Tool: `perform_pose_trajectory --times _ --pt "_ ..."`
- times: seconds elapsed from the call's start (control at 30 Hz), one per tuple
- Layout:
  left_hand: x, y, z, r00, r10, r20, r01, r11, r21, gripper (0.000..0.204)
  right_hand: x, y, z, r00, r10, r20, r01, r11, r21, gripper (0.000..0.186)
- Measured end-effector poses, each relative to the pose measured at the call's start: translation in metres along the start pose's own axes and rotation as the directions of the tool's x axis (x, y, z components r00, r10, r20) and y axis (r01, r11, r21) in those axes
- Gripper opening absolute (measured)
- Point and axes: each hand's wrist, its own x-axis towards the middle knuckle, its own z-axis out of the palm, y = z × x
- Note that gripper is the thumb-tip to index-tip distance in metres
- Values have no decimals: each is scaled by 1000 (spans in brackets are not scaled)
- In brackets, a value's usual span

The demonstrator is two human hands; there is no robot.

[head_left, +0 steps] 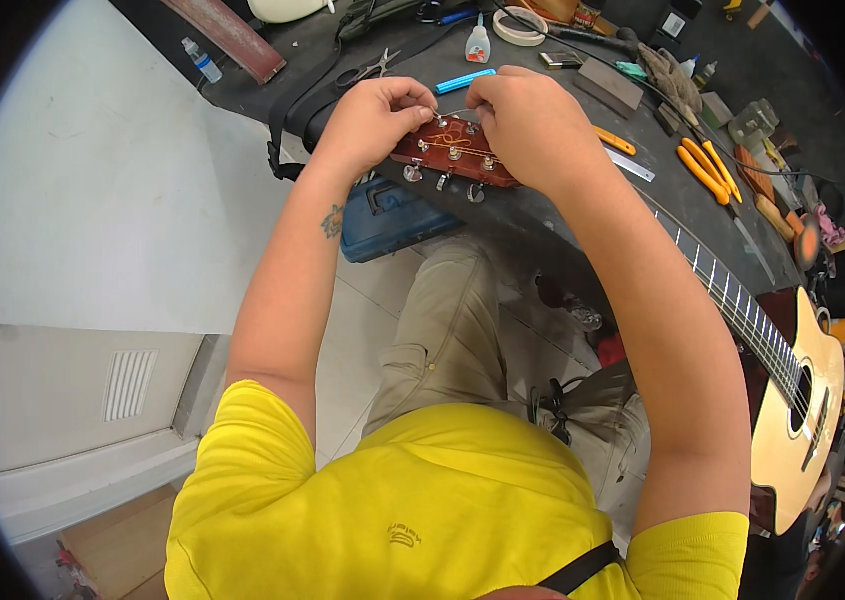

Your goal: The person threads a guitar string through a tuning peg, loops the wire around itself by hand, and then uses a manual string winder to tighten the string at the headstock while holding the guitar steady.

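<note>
An acoustic guitar lies along the bench edge, its pale body [815, 385] at the right and its reddish-brown headstock [433, 153] between my hands. My left hand [368, 125] pinches a thin guitar string [459, 111] by a tuning post at the headstock's far edge. The fingers of my right hand [533, 125] are curled closed on the same string, just right of those posts. Silver tuning pegs [477, 194] stick out along the near edge. My right hand and forearm hide part of the neck [708, 265].
On the dark bench [318, 60] are scissors [368, 70], a small glue bottle [478, 45], a blue tool [465, 81], a tape roll [521, 27] and orange-handled pliers [708, 172]. A blue case [393, 220] sits below the headstock. A white cabinet [93, 190] stands at the left.
</note>
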Motion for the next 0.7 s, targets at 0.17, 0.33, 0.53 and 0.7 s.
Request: perform_pose_trajectory --times 0.17,0.33,0.53,0.7 --pt "-2 10 11 997 47 -64 -36 985 168 8 -2 3 2 999 -36 -31 36 999 -3 21" --pt "-4 5 13 991 122 -48 -100 943 318 8 -3 2 3 999 -40 -27 40 999 5 19" --pt "-5 12 5 998 -59 2 58 994 87 9 -2 3 4 999 -41 -25 41 999 7 19" --pt "-8 14 9 999 28 -33 -21 983 182 11 -2 3 1 999 -43 -9 43 999 14 21"
